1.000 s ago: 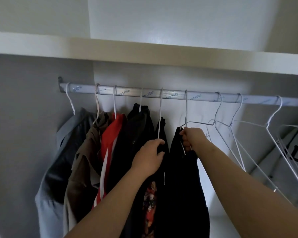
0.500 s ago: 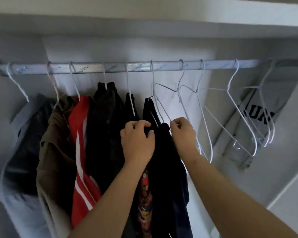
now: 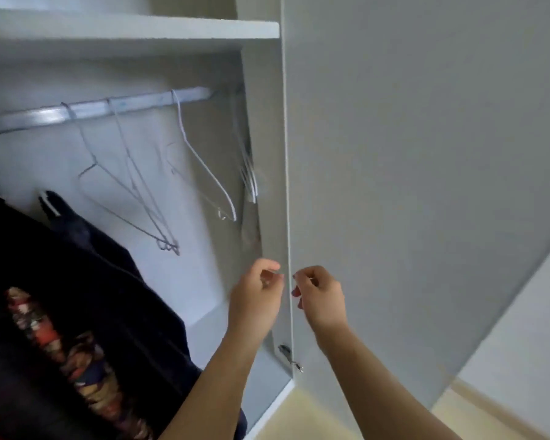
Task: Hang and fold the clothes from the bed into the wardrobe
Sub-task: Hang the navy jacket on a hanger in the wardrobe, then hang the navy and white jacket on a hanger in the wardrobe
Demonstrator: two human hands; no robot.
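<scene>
Both my hands hang in the air in front of the wardrobe's right side, holding nothing. My left hand (image 3: 258, 293) and my right hand (image 3: 318, 296) have loosely curled fingers, a small gap between them. Dark clothes (image 3: 86, 300) hang at the lower left, one with a red patterned print (image 3: 61, 341). Above them the silver rail (image 3: 86, 111) carries several empty white wire hangers (image 3: 204, 166). The bed is out of view.
The open wardrobe door (image 3: 426, 185) stands edge-on just behind my right hand, a hinge (image 3: 288, 354) low on it. A shelf (image 3: 131, 30) runs above the rail. Light wood floor (image 3: 315, 420) shows at the bottom right.
Both hands let go of the dark garment's hanger and drew back to the right. My view swung right, from the hanging clothes to the door.
</scene>
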